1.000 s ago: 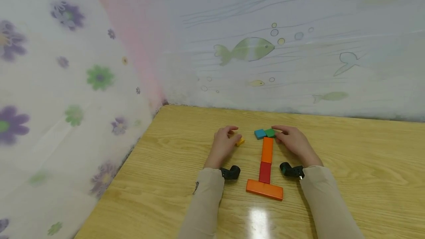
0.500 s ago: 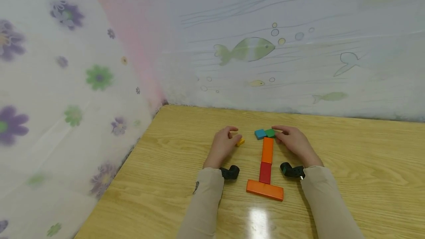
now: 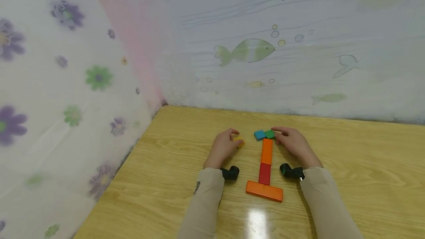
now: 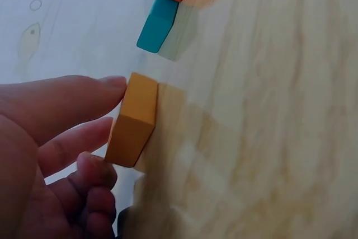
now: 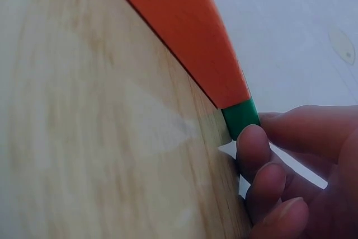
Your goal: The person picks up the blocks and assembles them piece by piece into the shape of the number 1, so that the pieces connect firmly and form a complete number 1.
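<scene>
My left hand (image 3: 221,148) pinches a small yellow block (image 4: 134,120) between thumb and fingers, close to the tabletop. To its right a blue block (image 3: 259,135) lies beside a green block (image 3: 269,134), their near corners touching. My right hand (image 3: 293,144) holds the green block's right side with thumb and forefinger; the right wrist view shows the fingertips on its end. Below the pair, an upright orange block (image 3: 267,151) leads down to a red block (image 3: 264,173). A longer orange block (image 3: 264,191) lies crosswise at the red one's lower end.
The blocks lie on a wood-grain table (image 3: 166,158). Behind it is a wall covering (image 3: 299,73) with drawn fish, and on the left a flowered one (image 3: 79,95). Black wrist cameras (image 3: 230,173) sit at both cuffs.
The fingers of my left hand have shifted slightly on the yellow block, and more of it shows between them. My right hand and the other blocks stay in place.
</scene>
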